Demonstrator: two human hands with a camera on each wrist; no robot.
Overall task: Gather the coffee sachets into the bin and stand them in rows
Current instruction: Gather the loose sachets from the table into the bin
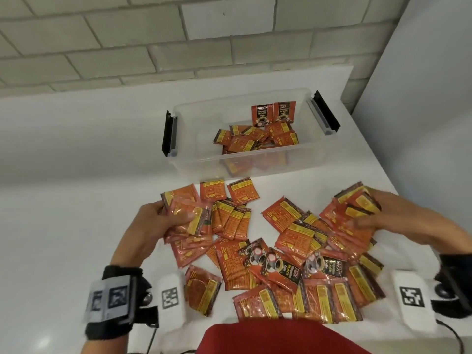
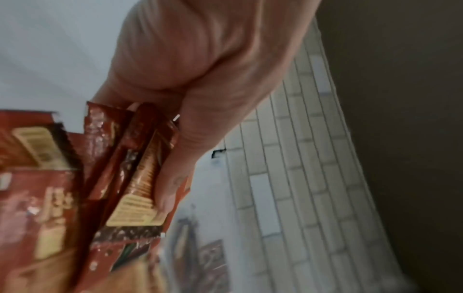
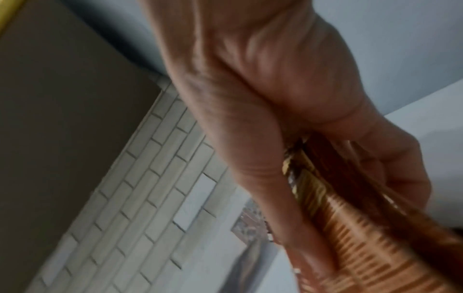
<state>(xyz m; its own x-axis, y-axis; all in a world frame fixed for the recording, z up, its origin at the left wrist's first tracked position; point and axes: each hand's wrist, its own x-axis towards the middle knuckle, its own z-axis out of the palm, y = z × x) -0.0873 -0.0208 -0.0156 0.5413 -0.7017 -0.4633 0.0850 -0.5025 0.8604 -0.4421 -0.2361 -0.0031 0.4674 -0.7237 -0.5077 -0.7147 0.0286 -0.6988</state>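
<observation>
Hands both loaded: left hand (image 1: 155, 221) grips sachet bundle (image 1: 190, 217), right hand (image 1: 383, 218) grips another bundle (image 1: 357, 203); bin (image 1: 245, 159) holds 2 upright sachets (image 1: 273, 114).

Bare forearms, both w/ black wrist straps. Left strap (image 1: 112, 300) carries grey block w/ square b/w markers; white marker pod (image 1: 171, 297) beside. Right strap (image 1: 454, 290) has white marker pod (image 1: 412, 297), black cable. Red top (image 1: 278, 338).

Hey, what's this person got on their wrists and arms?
Both forearms are bare, with no sleeves. The left wrist carries a black strap with a grey block bearing square black-and-white markers, plus a white marker-printed pod. The right wrist has a similar black band and white pod with a black cable trailing off. The left hand and right hand are ungloved.
</observation>
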